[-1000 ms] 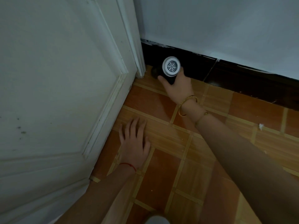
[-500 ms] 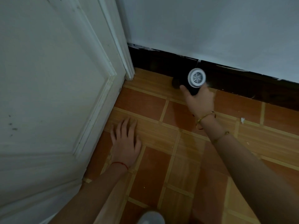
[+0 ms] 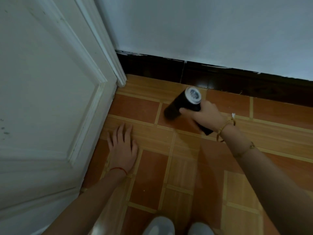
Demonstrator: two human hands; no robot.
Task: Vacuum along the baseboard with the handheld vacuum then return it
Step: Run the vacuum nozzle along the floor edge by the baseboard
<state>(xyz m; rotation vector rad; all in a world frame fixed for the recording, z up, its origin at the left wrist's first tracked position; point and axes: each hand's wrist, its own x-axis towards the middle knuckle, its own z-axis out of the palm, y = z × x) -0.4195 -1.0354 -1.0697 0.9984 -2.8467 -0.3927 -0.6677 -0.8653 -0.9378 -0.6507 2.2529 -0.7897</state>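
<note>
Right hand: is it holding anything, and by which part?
The right hand grips the handheld vacuum by its handle, just below the black barrel. The left hand holds nothing; it rests flat on the floor.

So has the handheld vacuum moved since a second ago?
Yes. The handheld vacuum, gripped by the right hand, has gone rightward along the dark baseboard, away from the white door frame, and come off the baseboard toward the person.

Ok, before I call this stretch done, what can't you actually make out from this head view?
- Handheld vacuum: motion-blurred; its intake end faces away from the camera, so floor contact is unclear.
- Its handle: mostly covered by the right hand.
- White speck beside the wrist: too small to identify.
- Baseboard: too dark to show dust, cut off at the right edge.
</note>
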